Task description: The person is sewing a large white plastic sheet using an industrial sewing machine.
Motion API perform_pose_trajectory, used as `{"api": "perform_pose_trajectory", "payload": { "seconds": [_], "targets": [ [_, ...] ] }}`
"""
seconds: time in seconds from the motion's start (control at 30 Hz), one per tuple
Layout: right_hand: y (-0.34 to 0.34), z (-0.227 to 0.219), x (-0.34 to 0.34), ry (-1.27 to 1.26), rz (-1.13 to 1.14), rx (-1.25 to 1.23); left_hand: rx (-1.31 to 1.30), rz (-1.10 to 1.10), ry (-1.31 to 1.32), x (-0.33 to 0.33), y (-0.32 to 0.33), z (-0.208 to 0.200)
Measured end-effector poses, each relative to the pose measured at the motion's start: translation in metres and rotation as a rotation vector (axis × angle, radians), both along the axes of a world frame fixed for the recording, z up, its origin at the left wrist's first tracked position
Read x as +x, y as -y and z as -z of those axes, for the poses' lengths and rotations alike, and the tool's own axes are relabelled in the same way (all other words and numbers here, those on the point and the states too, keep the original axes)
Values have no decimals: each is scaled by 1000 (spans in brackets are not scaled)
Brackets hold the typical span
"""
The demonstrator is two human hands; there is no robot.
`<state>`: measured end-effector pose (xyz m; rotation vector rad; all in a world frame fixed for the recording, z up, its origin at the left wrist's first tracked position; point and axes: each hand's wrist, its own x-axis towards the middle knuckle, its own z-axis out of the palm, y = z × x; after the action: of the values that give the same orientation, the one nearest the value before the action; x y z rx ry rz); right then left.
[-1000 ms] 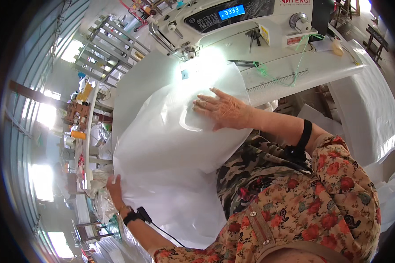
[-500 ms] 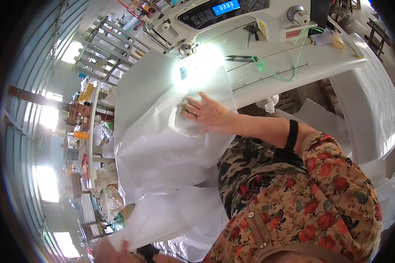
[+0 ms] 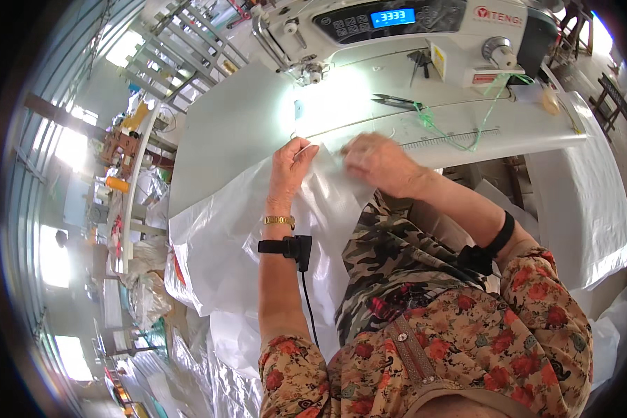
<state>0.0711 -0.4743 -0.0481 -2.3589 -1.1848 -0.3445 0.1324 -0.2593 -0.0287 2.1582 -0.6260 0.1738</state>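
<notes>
A translucent white plastic-like sheet [image 3: 219,230] hangs from the front of the sewing table down over my lap. My left hand [image 3: 290,167] pinches its upper edge between thumb and fingers, just in front of the brightly lit needle area. Close on the right of it, my right hand [image 3: 386,166] has its fingers bent toward the same edge. Motion smears those fingertips, so whether they grip the sheet is unclear. Beyond both hands stands the white sewing machine [image 3: 390,31], its presser foot lost in glare.
Dark thread snips [image 3: 397,102] lie on the table [image 3: 536,125], beside tangled green thread [image 3: 470,143]. A ruler scale runs along the front edge. More white sheeting [image 3: 585,202] drapes at the right. A grey rack [image 3: 181,49] and a cluttered side bench [image 3: 136,202] stand left.
My left hand has come up from the lower left to the sheet's upper edge. My right hand has lifted off the sheet's surface and shifted right, its fingers now bent.
</notes>
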Motion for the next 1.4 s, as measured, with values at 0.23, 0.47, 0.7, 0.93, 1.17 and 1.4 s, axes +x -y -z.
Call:
{"api": "perform_pose_trajectory", "payload": {
  "seconds": [0.23,0.47,0.7,0.93,1.17,1.4],
  "targets": [
    [-10,-7,11,199,660,75,-143,-31,-80,2,-14,9],
    [10,-9,-13,47,499,283,-206,-41,-83,-10,-14,0],
    [13,29,-51,461,251,401,-180,95,16,-81,-37,-19],
    [25,45,-86,464,139,392,91,309,-3,-166,-32,-23],
    [28,48,-106,416,60,440,295,223,292,-218,-5,-5],
    [35,63,-125,323,-44,487,405,87,337,-238,-3,13]
  ]
}}
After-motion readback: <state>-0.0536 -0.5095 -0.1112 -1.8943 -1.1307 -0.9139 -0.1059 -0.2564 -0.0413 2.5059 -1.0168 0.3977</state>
